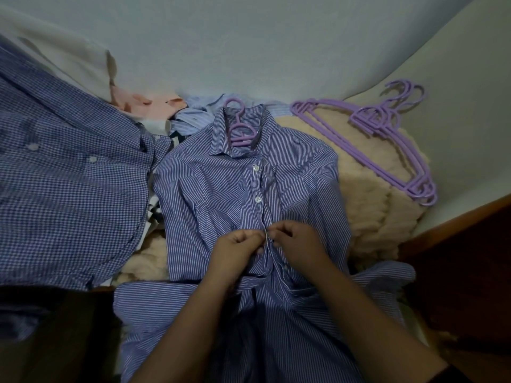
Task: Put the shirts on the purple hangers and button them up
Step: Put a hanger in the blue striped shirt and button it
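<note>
Between the curled fingers of the left hand (237, 244) and the right hand (294, 240) runs the front placket of the blue striped shirt (221, 189); both hands pinch its edges, fingertips nearly meeting at the seam. Just beyond the fingers, two white buttons (257, 183) sit fastened up the placket. Farther beyond them, a purple hanger (240, 131) lies inside the collar, its hook poking out past the neck. Well to the right of the right hand's fingers, a stack of spare purple hangers (387, 134) rests on a fluffy cream blanket (367, 205). Left of the left hand's fingers a blue checked shirt (69, 175) lies spread out, and beyond it a pink garment (146, 105) is crumpled against the pale wall (249, 45).
</note>
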